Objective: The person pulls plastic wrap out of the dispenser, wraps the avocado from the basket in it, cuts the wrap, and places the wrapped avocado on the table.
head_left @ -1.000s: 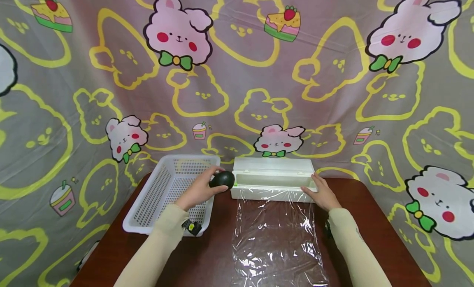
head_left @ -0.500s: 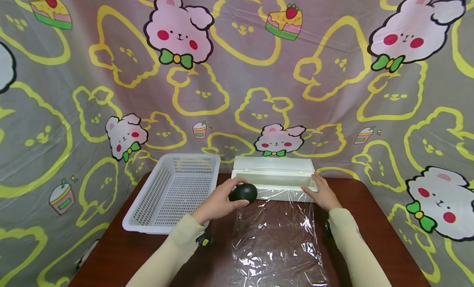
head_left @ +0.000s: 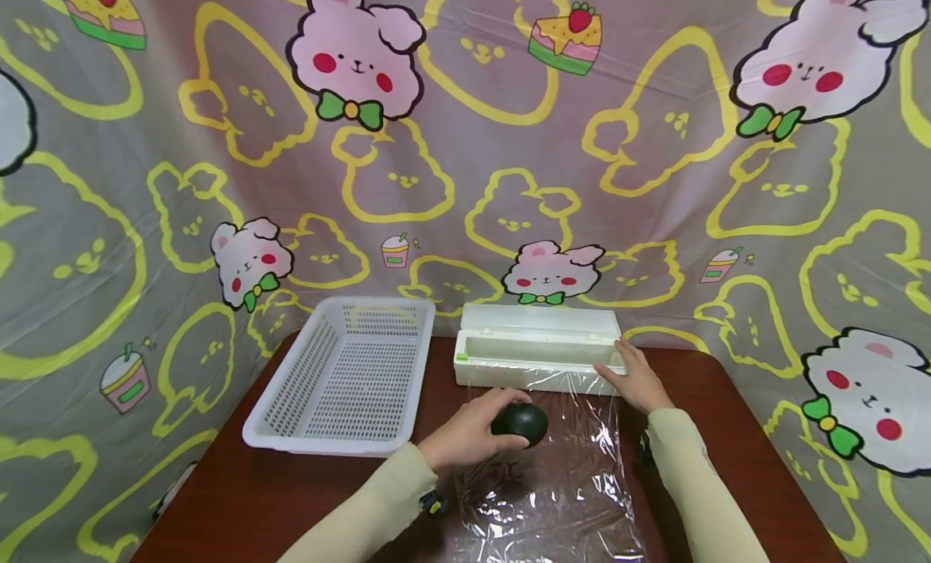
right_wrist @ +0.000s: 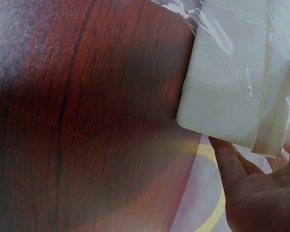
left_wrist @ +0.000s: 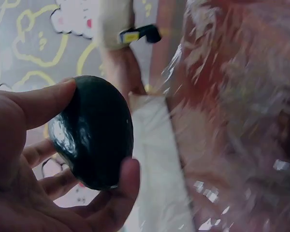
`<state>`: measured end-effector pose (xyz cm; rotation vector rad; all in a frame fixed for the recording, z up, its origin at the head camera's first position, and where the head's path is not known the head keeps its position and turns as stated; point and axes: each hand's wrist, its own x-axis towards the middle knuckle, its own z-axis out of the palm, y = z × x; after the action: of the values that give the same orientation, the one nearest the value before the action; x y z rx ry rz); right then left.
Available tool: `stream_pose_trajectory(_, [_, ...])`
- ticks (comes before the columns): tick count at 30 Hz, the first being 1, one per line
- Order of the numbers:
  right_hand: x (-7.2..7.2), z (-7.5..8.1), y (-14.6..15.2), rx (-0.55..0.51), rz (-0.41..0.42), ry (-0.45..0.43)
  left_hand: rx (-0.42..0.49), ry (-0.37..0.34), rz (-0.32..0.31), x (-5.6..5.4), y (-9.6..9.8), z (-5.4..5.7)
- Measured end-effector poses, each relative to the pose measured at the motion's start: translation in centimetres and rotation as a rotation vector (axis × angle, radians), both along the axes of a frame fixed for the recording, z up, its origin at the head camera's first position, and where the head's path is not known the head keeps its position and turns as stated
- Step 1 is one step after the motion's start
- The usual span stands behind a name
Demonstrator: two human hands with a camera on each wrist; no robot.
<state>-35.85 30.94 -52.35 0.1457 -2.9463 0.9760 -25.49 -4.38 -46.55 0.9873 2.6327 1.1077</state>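
Note:
My left hand (head_left: 473, 430) holds a shiny dark green avocado (head_left: 520, 423) over a sheet of clear cling film (head_left: 541, 498). In the left wrist view, thumb and fingertips curl around the avocado (left_wrist: 94, 133), apart from the film behind it. The film runs toward me from a white cling film box (head_left: 534, 377), whose lid (head_left: 538, 321) stands raised at the back. At the box's right end, my right hand (head_left: 640, 377) grips the corner, thumb at the front. The right wrist view shows that hand (right_wrist: 261, 193) against the end of the box (right_wrist: 227, 72).
A white perforated plastic basket (head_left: 330, 445) stands left of the box on the dark red wooden table (head_left: 276, 498). A printed cloth (head_left: 465, 159) hangs behind and on both sides of the table. A green piece (head_left: 462, 357) sits at the box's left end.
My left hand has carried the avocado from beside the basket, rightward and toward me, to above the film. My right hand keeps its place on the box.

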Motion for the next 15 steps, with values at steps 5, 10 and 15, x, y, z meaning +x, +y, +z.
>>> stream_pose_trajectory(5, [0.1, 0.1, -0.1, -0.003, -0.002, -0.005, -0.016, -0.017, -0.042, 0.7, 1.2, -1.5])
stream_pose_trajectory(10, [0.1, 0.0, 0.0, 0.0, 0.0, -0.006, -0.044, 0.024, -0.055, 1.2, 2.1, -2.6])
stream_pose_trajectory(15, [0.1, 0.1, 0.0, -0.004, 0.0, -0.008, -0.102, 0.046, -0.034, 1.8, 2.7, -3.2])
